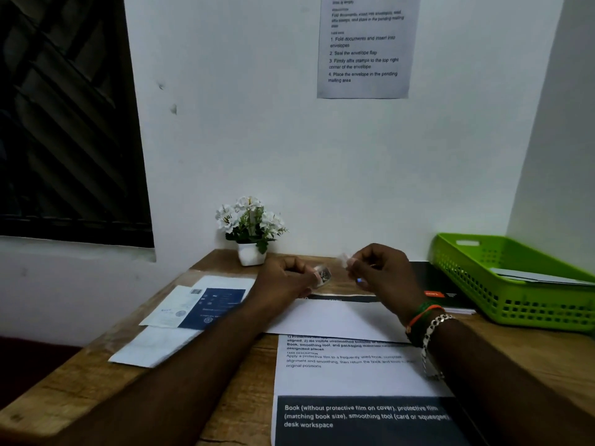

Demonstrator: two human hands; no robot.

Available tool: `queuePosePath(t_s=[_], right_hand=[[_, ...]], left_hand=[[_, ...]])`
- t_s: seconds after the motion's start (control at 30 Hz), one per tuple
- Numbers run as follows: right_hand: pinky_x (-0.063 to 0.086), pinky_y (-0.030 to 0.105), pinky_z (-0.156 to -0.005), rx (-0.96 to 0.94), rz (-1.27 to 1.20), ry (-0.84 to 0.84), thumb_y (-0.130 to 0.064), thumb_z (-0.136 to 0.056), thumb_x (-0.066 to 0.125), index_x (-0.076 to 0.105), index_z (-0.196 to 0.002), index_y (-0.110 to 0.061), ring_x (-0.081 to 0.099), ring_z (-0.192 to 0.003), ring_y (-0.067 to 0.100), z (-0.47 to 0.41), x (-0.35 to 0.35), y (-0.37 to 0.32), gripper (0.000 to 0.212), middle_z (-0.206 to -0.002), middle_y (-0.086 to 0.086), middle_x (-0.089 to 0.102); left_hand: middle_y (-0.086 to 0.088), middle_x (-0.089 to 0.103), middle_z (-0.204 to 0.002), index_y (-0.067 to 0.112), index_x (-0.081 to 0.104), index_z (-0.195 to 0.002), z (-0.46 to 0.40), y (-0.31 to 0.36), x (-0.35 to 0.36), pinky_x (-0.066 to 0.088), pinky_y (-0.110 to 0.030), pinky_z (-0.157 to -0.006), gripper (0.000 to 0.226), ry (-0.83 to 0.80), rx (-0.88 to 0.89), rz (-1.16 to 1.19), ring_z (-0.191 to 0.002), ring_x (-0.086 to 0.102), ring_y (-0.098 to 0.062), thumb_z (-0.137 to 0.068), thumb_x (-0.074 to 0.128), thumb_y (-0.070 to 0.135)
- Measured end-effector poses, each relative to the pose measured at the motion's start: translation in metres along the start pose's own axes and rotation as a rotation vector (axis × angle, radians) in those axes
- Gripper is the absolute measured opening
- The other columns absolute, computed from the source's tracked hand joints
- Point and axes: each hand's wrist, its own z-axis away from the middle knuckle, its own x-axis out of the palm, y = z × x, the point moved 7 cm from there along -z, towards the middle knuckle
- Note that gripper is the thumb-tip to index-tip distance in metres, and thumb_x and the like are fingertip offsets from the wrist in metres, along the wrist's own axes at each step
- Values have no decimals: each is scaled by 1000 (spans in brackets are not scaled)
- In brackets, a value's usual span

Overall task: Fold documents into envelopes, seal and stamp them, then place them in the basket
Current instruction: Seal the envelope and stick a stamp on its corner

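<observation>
A wooden desk stands against a white wall, a printed sheet lying near its front edge and a white envelope flat just beyond it, below both hands. A green basket at the far right holds some paper. The left hand pinches a small blurred stamp strip; the right hand, close beside it, pinches a tiny pale piece above the envelope

2 hands: left hand, right hand; 1 green basket at 3 o'clock; 1 flower pot at 12; 1 wall notice.
</observation>
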Motion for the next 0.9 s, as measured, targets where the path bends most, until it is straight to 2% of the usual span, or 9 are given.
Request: queuePosePath(t_s=[0.1, 0.17, 0.27, 0.4, 0.53, 0.6, 0.67, 0.77, 0.9], right_hand=[[56, 42, -67, 40, -4, 110, -16, -86, 77, 68, -74, -7, 67, -67, 25, -5, -18, 10, 17, -73, 20, 71], [59, 44, -72, 8, 192, 147, -18, -80, 76, 69, -69, -16, 70, -68, 24, -12, -32, 15, 13, -67, 7, 72], [59, 40, -74, -36, 483, 97, -24, -78, 78, 68, -66, -23, 72, -69, 14, -20, -46, 19, 16, -63, -7, 72], [59, 36, -78, -54, 609, -8, -21, -80, 81, 71, -69, -19, 71, -73, 12, -26, -52, 21, 15, -67, -6, 73], [61, 40, -75, 26, 430, -99, -22, -80, 83, 71, -70, -16, 75, -74, 26, -24, -56, 28, 16, -68, 0, 76], [59, 44, -74, 86, 287, -116, -21, -81, 82, 71, -72, -14, 75, -78, 34, -22, -59, 30, 16, -71, 7, 77], [55, 38, -68, 148, 120, -100, -15, -84, 81, 70, -76, -8, 72, -75, 35, -20, -61, 27, 15, -77, 22, 75], [47, 24, -55, 200, -24, -103, -2, -92, 69, 66, -87, 2, 68, -76, 31, -14, -58, 18, 7, -90, 36, 71], [45, 19, -47, 246, -126, -148, -4, -96, 63, 64, -93, -1, 71, -77, 30, -8, -51, 14, 5, -93, 28, 74]], left_hand=[[-12, 77, -80, 1, 75, -79, -19, 8, -4, 54, -25, -58, 10, 34, 56, -292, -67, 68, -15, -79, 81, 9], [-5, 76, -74, 8, 76, -73, -41, 19, -9, 54, -26, -60, 8, 92, 120, -494, -68, 70, -14, -77, 81, 14], [-5, 76, -73, 9, 77, -71, -70, 19, -8, 52, -24, -66, 11, 98, 99, -699, -70, 69, -13, -75, 83, 18], [-2, 71, -64, 8, 74, -66, -84, -5, -3, 44, -17, -51, 17, 76, 18, -789, -60, 64, -10, -76, 82, 20], [-4, 69, -64, 10, 71, -67, -83, -19, 1, 52, -26, -63, 20, 73, 13, -814, -65, 66, -16, -81, 78, 22], [-1, 70, -87, 17, 72, -85, -77, -13, 5, 56, -31, -78, 15, 87, 56, -858, -85, 68, -17, -77, 80, 27], [2, 61, -108, 27, 69, -106, -65, 4, 18, 53, -33, -89, 35, 93, 129, -917, -99, 60, -16, -73, 79, 31], [7, 68, -97, 29, 72, -104, -39, 35, 52, 50, -23, -73, 24, 74, 178, -708, -86, 65, -9, -81, 70, 22], [-11, 77, -86, 18, 74, -98, -14, 27, 90, 60, -30, -63, 21, -52, -91, -120, -70, 72, -16, -94, 55, 9]])
